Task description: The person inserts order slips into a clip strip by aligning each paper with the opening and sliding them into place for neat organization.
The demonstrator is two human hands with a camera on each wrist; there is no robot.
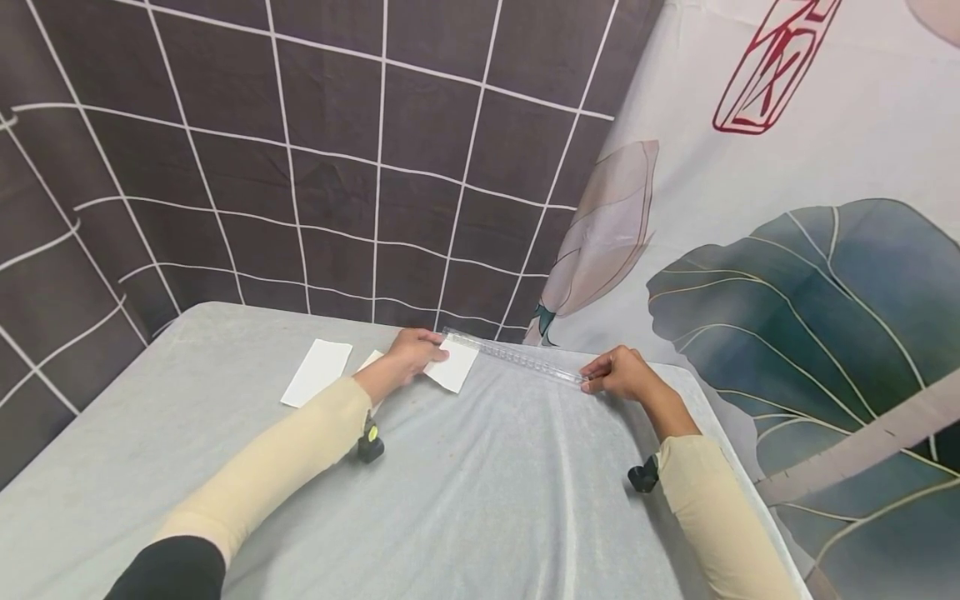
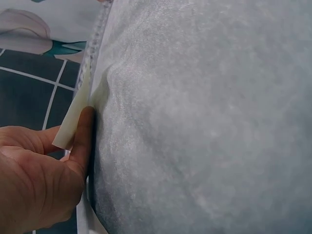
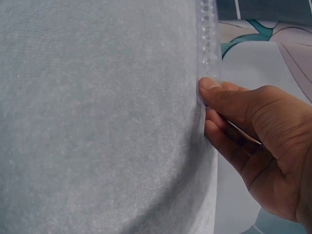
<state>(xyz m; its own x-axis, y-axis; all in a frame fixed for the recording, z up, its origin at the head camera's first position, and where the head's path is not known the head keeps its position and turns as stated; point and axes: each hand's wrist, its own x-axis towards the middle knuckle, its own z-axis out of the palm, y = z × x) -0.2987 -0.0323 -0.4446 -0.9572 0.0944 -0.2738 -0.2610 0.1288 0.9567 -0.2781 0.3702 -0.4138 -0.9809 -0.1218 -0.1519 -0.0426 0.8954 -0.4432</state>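
Clear plastic strip (image 1: 525, 362) spans between both hands in head view, near the far edge of the grey cloth (image 1: 487, 500). Left hand (image 1: 412, 354) pinches a white paper piece (image 1: 456, 368) at the strip's left end; right hand (image 1: 621, 374) pinches the other end. Main risk, my read: uneven pull skews strip against paper, or drags the paper out of line. Wrinkles in the cloth could tip it too. Around: a white card (image 1: 318, 372) off to the left, plus another paper (image 1: 371, 360) mostly hidden by the left wrist; that arm could sweep both.

Left wrist view: thumb and fingers pinch the paper, which sits bent up beside the strip. Squeeze harder and it likely creases. Can't tell if those fingers grip the strip too.

Right wrist view: thumb and finger pinch the strip's tip only. Small purchase, so it could slip or twist. Patterned curtain behind, not in the way.
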